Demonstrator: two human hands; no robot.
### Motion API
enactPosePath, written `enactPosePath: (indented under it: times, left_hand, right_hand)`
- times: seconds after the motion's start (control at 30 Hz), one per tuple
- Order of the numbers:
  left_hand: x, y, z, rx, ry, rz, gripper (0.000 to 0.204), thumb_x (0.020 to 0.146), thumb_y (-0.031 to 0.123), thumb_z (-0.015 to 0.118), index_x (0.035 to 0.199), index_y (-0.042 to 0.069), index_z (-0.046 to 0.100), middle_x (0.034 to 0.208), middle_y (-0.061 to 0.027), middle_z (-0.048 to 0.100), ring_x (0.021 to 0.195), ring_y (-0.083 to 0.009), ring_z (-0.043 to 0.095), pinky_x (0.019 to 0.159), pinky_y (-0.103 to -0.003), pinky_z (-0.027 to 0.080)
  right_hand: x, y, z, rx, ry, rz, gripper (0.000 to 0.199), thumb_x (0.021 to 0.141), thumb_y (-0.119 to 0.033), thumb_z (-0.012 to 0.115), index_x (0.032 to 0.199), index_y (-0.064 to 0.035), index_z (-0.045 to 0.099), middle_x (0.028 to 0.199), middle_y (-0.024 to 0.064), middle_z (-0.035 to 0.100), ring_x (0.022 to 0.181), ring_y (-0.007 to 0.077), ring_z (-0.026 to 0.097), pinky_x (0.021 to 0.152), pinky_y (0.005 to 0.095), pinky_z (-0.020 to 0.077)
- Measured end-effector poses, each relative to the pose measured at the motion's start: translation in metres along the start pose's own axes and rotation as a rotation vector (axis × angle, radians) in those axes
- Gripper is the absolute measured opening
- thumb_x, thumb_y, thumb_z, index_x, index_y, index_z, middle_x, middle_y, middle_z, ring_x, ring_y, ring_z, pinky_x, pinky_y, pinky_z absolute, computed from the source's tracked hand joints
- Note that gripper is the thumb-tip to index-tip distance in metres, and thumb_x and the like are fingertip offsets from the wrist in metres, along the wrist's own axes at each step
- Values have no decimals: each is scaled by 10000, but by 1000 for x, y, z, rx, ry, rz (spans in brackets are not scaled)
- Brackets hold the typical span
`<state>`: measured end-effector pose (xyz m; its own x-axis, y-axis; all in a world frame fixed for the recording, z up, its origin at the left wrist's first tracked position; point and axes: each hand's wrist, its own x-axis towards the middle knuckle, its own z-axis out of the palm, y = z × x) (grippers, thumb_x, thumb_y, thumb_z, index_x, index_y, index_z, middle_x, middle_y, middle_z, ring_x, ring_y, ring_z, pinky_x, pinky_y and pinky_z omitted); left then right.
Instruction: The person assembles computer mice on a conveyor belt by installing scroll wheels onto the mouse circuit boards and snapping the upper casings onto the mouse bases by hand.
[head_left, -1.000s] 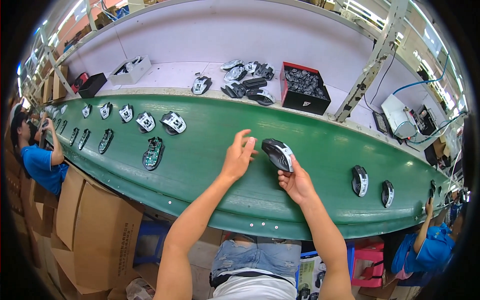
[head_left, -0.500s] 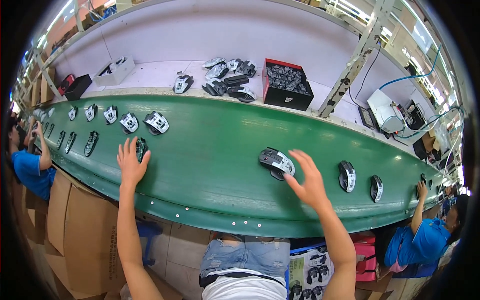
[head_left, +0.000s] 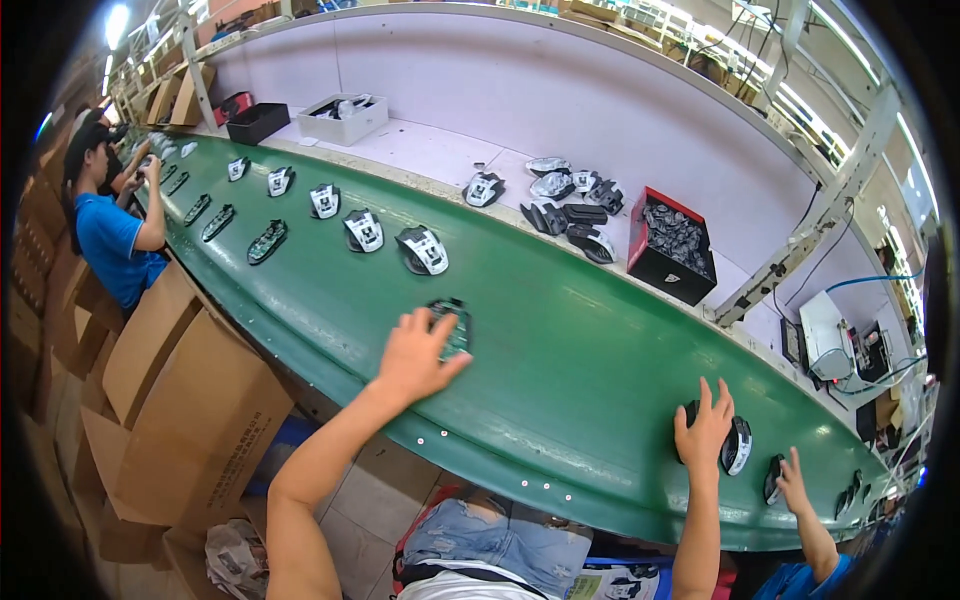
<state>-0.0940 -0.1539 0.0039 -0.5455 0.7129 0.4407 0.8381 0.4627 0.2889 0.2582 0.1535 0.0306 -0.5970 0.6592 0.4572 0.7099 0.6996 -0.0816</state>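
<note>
My left hand (head_left: 415, 360) reaches over the belt, its thumb and fingers around a mouse base with a green circuit board (head_left: 457, 335). The fingers cover part of that base. Farther right, my right hand (head_left: 704, 432) is raised with its fingers spread over a dark computer mouse (head_left: 687, 430), which it mostly hides. Just right of this hand lies another black and silver mouse (head_left: 737, 447). White and black mouse shells (head_left: 422, 250) lie in a row beyond my left hand. More circuit-board bases (head_left: 267, 243) form a row nearer the belt's left edge.
The green conveyor belt (head_left: 560, 370) crosses in front of me. On the ledge behind it sit loose mouse shells (head_left: 555, 187), a red-black box of small dark parts (head_left: 672, 245) and a white bin (head_left: 343, 120). A co-worker's hand (head_left: 793, 484) nears a mouse at right; another person (head_left: 115, 225) works at left.
The view has turned left. My left hand has drawn the circuit-board base away from its row, to the right. The mouse by my right hand is now closer to the others on the right.
</note>
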Motion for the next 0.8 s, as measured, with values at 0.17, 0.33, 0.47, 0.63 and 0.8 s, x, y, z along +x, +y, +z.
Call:
enactPosePath:
  times: [0.17,0.33,0.47,0.63,0.8]
  left_hand:
    - [22,72,50,-89,-69,393,625,824,492,709,1261,62,587,1084,-167,531,943,-332,538,773,-427,462]
    - [34,130,92,-289,-14,669,529,879,467,656,1232,75,611,1021,-146,541,902,-297,537,769,-408,438]
    - [35,124,79,-405,-101,662,439,884,423,671,1193,112,640,1103,-144,543,998,-304,534,833,-415,455]
    - [35,104,76,-507,-182,619,448,879,427,693,1195,116,633,1310,-185,517,1213,-367,520,995,-463,450]
    - [47,105,74,-535,-209,620,492,858,412,713,1240,119,609,1347,-200,500,1242,-392,503,1046,-488,408]
  right_hand:
    - [103,-82,13,277,51,-326,496,795,-163,720,1260,-56,585,1407,228,457,1295,432,429,1083,505,368]
    - [252,-62,81,393,63,-197,214,858,-135,636,1049,-66,703,1041,180,686,996,367,653,868,453,518]
    - [310,-11,132,321,-15,111,394,787,-270,753,1152,-128,714,1012,164,728,999,355,681,892,449,537]
    - [324,-58,147,283,-245,139,403,746,-274,807,1119,-132,750,1053,149,738,1053,326,684,936,426,535]
    - [323,-37,147,346,78,-2,342,754,-261,807,1007,-43,732,952,183,724,950,344,689,854,427,547]
